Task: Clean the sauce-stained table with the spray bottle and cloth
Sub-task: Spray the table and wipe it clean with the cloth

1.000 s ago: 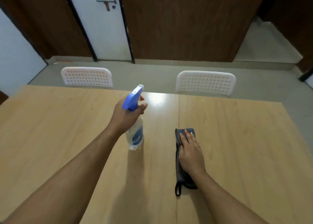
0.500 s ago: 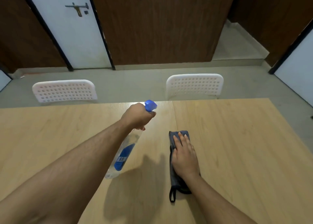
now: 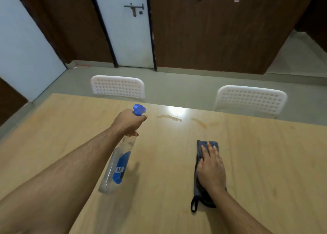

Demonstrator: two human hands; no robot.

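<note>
Wooden table [image 3: 247, 163], sauce streaks [image 3: 169, 117]; left hand [image 3: 127, 122] grip wraps clear spray bottle [image 3: 118, 166]; right hand [image 3: 211, 170] flat on cloth [image 3: 200, 150].

spray bottle [image 3: 116, 168] blue label, print too blurred to read

The table [image 3: 256, 163] lay open between the two forearms. The left hand [image 3: 128, 123] held the spray bottle [image 3: 118, 164] tilted above the surface, its blue nozzle toward the far edge. The sauce stain [image 3: 169, 117] lay just beyond the nozzle, with bare wood between them. The right hand [image 3: 211, 170] pressed flat on the cloth [image 3: 199, 150], well apart from the bottle. Two white chairs [image 3: 117, 87] stood against the far edge, the second [image 3: 251, 99] beyond the cloth. Surface right of the cloth was unobstructed.
</note>
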